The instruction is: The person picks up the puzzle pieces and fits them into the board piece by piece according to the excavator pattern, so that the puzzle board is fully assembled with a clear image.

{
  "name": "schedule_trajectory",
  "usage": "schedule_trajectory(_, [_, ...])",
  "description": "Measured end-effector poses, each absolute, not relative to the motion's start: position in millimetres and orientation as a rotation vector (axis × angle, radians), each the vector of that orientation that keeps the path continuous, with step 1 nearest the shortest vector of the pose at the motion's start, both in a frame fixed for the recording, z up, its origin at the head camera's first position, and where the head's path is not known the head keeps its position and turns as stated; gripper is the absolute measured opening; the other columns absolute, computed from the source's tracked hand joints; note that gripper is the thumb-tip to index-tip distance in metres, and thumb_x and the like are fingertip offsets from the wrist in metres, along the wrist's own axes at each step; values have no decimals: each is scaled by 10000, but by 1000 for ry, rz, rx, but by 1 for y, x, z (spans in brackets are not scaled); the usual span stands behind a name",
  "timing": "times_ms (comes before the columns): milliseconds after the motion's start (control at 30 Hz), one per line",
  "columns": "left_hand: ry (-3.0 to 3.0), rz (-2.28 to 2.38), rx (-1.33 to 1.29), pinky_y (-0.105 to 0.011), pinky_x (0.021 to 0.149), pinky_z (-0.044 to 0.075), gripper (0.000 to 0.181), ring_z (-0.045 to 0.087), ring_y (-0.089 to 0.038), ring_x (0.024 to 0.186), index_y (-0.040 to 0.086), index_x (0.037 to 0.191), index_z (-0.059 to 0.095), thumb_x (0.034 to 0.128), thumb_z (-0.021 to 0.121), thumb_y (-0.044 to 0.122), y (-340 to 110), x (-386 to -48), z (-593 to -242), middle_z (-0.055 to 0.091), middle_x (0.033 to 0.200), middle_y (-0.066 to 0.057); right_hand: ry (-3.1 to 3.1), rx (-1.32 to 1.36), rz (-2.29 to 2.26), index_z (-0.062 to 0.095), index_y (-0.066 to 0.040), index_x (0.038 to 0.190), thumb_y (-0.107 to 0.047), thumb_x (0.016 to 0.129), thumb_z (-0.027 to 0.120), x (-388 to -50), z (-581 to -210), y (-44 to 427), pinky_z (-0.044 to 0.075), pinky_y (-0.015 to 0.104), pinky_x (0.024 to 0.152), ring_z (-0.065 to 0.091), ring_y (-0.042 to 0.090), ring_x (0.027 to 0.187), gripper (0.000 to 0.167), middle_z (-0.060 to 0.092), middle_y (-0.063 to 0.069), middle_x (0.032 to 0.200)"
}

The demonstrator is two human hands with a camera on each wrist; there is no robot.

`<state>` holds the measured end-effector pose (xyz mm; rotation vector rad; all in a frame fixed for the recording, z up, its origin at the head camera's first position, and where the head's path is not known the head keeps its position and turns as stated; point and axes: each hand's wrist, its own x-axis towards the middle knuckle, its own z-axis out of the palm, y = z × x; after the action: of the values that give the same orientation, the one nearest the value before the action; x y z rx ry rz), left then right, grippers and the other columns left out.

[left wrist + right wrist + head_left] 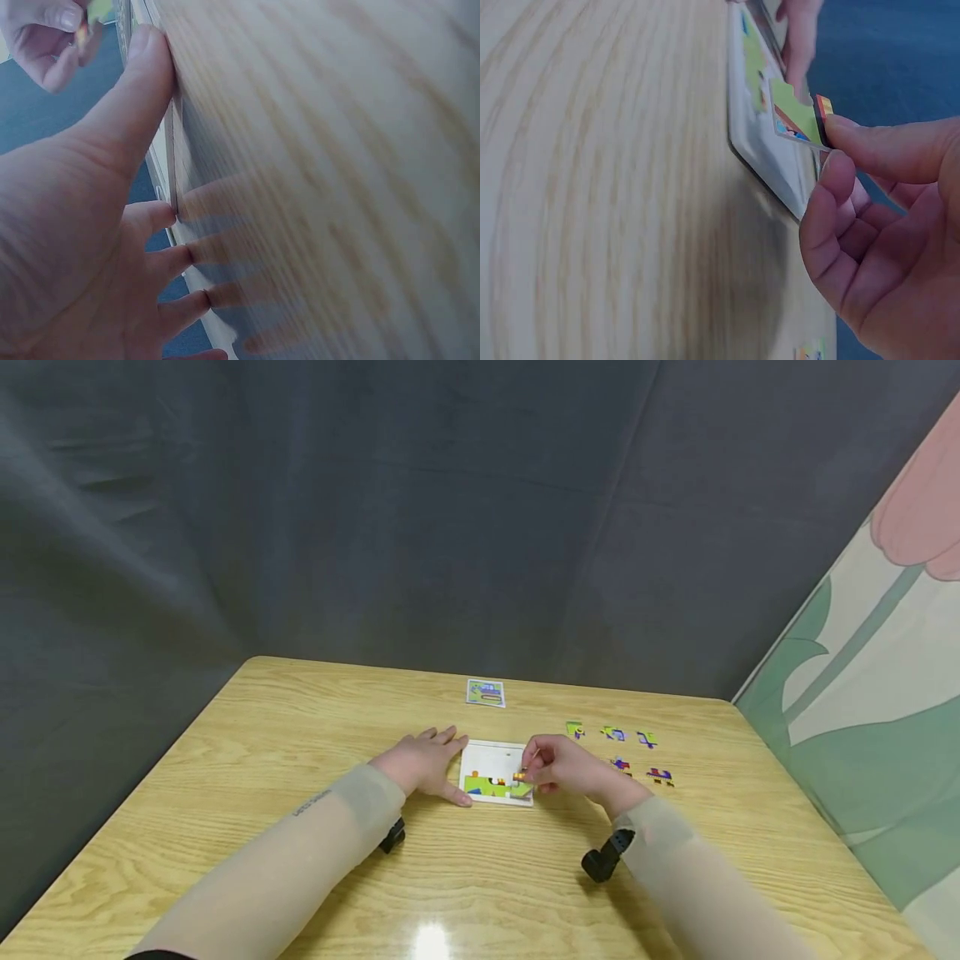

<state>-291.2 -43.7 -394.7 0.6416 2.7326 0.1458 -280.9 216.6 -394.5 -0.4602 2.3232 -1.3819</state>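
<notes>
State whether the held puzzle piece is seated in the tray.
Not seated: the puzzle piece is tilted above the tray, pinched in the right grip.

No wording can be read with certainty. A short line of small dark characters point(311, 803) stands on the pale left sleeve point(277, 868), running lengthwise along the forearm toward the wrist; in the head view it is too small and blurred to tell its letters or numbers apart.
</notes>
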Motion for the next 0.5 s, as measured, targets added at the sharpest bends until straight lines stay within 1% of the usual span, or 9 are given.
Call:
schedule_trajectory(233, [2733,136,643,-554,1153,189,1088,139,-338,1481,206,1593,223,748,681,716,-43,-290,-394,138,1642,-54,2321,-435,-1377,577,47,968,68,911,643,-286,-405,209,383,271,527,444,170,578,89,528,61,723])
schedule_trajectory(500, [2730,125,645,-549,1151,199,1098,140,-338,1481,212,1596,211,744,666,735,-43,-290,-395,133,1643,-51,2357,-440,-1354,577,43,977,74,919,626,-284,-406,206,380,277,519,435,180,569,82,528,77,739])
